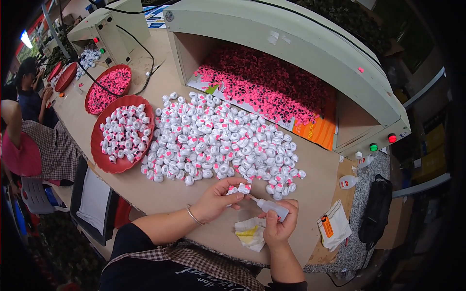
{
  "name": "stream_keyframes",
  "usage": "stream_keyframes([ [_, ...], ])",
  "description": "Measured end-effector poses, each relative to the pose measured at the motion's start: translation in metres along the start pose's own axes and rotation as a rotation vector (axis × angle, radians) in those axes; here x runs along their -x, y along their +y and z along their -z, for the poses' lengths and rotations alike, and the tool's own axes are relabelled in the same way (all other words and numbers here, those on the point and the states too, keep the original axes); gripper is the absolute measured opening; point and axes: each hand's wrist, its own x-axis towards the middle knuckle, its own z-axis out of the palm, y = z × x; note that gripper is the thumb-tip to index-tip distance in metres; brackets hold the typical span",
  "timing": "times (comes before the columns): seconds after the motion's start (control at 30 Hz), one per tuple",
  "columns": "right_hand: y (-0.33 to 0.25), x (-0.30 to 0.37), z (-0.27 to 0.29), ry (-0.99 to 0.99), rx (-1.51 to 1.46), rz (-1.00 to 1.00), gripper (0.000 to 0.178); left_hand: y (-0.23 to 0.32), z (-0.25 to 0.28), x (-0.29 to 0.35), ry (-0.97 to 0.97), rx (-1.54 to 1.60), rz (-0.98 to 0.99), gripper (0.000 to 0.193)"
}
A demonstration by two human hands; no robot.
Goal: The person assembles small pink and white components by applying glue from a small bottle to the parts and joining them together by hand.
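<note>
My left hand [216, 201] is closed, pinching small white-and-pink pieces [244, 188] between thumb and fingers, just in front of the heap. In my closed right hand [280, 225] is a translucent squeeze bottle [273, 208] with a thin nozzle. It tilts to the left, its tip close to the held pieces; whether it touches them I cannot tell. Beyond both hands spreads a wide heap of rounded white pieces with pink parts [213, 136]. A yellow-stained white cloth [250, 234] lies on the table beneath the bottle, beside my right hand.
A red bowl [110, 167] of similar pieces stands left of the heap, with another red bowl [88, 109] behind it. Pink pieces [262, 82] fill a pale green open-fronted box [291, 36]. At right lie a small white bottle [348, 182] and black case [376, 206]. People [36, 97] sit at far left.
</note>
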Motion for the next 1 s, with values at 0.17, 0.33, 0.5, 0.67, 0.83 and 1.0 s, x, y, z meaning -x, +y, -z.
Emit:
stream_keyframes([
  [0.17,0.0008,-0.0005,0.0042,-0.020,0.069,0.017,0.022,-0.0019,0.0014,-0.0012,0.034,-0.039,-0.032,0.033],
  [0.33,0.0002,-0.0014,0.0021,0.035,0.051,0.001,0.022,0.0011,-0.0011,0.0000,0.031,-0.071,-0.047,0.032],
  [0.5,0.0019,0.0003,-0.0004,0.041,-0.028,0.005,0.024,0.0021,-0.0033,0.0005,0.030,-0.101,-0.049,0.032],
  [0.67,0.0018,0.0008,-0.0004,0.035,-0.001,0.004,0.025,0.0009,-0.0039,0.0014,0.014,-0.124,-0.050,0.034],
  [0.83,0.0003,-0.0001,-0.0043,0.065,-0.081,-0.016,0.023,0.0021,-0.0059,0.0021,0.005,-0.158,-0.071,0.036],
  [1.0,0.0018,0.0002,-0.0034,0.058,-0.074,-0.003,0.023,0.0003,-0.0046,0.0011,0.005,-0.158,-0.068,0.036],
])
